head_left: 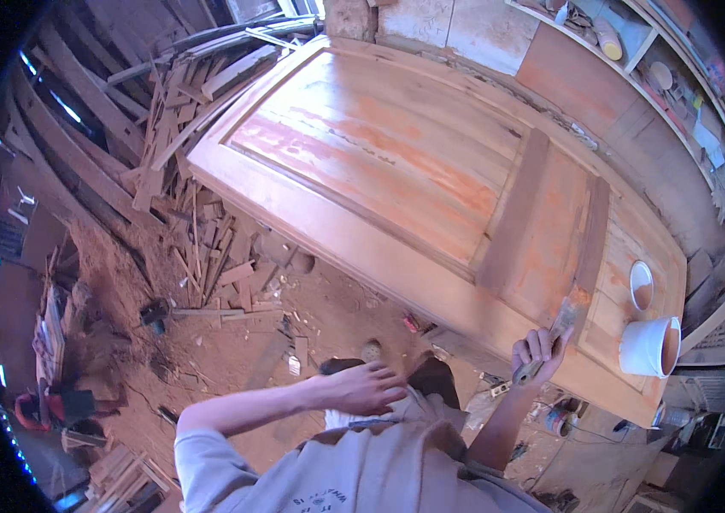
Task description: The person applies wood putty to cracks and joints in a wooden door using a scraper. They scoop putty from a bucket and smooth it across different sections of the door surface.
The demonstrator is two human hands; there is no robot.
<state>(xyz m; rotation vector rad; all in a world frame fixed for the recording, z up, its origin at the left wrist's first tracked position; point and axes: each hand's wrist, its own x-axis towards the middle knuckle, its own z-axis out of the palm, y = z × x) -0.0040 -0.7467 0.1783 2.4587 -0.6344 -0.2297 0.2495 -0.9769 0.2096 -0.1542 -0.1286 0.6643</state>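
Observation:
My right hand (538, 352) is closed around a paintbrush (564, 318), its handle poking out below the fist. The orange-coated tip is at the darker crosspiece of a large panelled wooden door (431, 295); whether it touches cannot be made out. The door lies flat, with orange-brown smears over its panels. To the right of the brush, a white bucket (641, 347) with brownish contents rests on the door. Beyond it is a round white lid (641, 285), brown-stained inside. My left hand (364, 389) holds nothing, its fingers stretched out in front of my body, away from the door.
Scrap wood (200, 248) is heaped left of the door on the dusty floor (234, 359). A cluttered shelf (636, 64) runs along the far right wall. Below the door's near edge stands a can (559, 421). More offcuts (127, 474) lie at lower left.

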